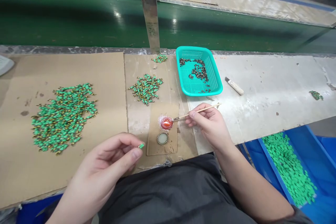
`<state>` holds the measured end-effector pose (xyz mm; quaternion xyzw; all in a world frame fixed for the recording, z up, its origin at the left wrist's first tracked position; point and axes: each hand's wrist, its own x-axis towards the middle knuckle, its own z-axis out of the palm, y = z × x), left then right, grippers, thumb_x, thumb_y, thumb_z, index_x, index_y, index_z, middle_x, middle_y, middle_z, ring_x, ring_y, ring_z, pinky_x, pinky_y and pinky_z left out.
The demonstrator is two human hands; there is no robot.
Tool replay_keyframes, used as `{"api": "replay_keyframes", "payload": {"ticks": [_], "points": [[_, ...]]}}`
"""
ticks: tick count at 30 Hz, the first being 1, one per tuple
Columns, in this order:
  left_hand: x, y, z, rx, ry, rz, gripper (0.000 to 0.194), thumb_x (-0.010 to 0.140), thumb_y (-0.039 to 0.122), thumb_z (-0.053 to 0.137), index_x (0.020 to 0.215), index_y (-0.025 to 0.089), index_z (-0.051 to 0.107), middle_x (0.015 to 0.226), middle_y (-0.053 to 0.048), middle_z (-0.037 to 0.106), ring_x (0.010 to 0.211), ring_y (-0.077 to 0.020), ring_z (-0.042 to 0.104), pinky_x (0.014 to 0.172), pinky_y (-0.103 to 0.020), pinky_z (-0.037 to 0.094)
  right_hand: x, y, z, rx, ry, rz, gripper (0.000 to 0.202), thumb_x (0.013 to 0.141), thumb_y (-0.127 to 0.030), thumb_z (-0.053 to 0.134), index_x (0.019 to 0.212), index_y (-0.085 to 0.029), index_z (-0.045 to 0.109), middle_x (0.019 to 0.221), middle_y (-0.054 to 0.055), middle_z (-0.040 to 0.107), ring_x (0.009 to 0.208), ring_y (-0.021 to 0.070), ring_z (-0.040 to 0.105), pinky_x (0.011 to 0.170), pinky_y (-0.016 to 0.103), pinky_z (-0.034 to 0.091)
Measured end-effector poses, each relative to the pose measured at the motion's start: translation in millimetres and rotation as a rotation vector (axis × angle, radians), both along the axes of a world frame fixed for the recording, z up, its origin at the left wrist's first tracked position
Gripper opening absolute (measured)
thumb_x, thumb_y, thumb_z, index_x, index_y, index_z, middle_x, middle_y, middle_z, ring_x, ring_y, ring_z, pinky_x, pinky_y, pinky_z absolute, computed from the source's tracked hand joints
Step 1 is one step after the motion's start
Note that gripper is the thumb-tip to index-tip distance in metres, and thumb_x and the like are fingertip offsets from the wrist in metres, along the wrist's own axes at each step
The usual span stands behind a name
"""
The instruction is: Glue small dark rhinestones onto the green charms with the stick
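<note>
Between thumb and forefinger, my left hand (115, 162) pinches a small green piece (141, 145). My right hand (210, 122) is closed around a thin paintbrush (195, 111), its tip touching the edge of a red, glossy puddle in a small round dish (167, 123). Just below that dish lies a bottle cap (162, 138) with a pale inside. Both rest on a small cardboard piece (151, 143) between my hands. A pile of small green and gold pieces (146, 88) lies beyond it, and a larger pile (63, 117) spreads to the left of my left hand.
A turquoise basket (187, 89) holding small dark pieces stands behind my right hand. A pale-handled blade (235, 86) lies right of it. Small green clusters sit at the back (160, 58) and far right (316, 95). Blue bins (319, 161) at lower right hold green pieces. A metal post (149, 10) rises behind.
</note>
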<state>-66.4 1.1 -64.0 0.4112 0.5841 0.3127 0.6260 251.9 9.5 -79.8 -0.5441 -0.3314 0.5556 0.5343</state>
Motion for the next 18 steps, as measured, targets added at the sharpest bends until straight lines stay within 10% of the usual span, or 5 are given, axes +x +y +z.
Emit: {"api": "replay_keyframes", "payload": {"ticks": [18], "points": [[20, -3, 6.2, -0.013, -0.154, 0.01, 0.048, 0.086, 0.072, 0.104, 0.084, 0.03, 0.082, 0.068, 0.001, 0.063, 0.061, -0.0184, 0.051, 0.053, -0.026, 0.047, 3, -2, 0.5, -0.013, -0.03, 0.006, 0.041, 0.09, -0.054, 0.108, 0.093, -0.025, 0.078, 0.081, 0.003, 0.089, 0.077, 0.0225, 0.088, 0.076, 0.037, 0.075]]}}
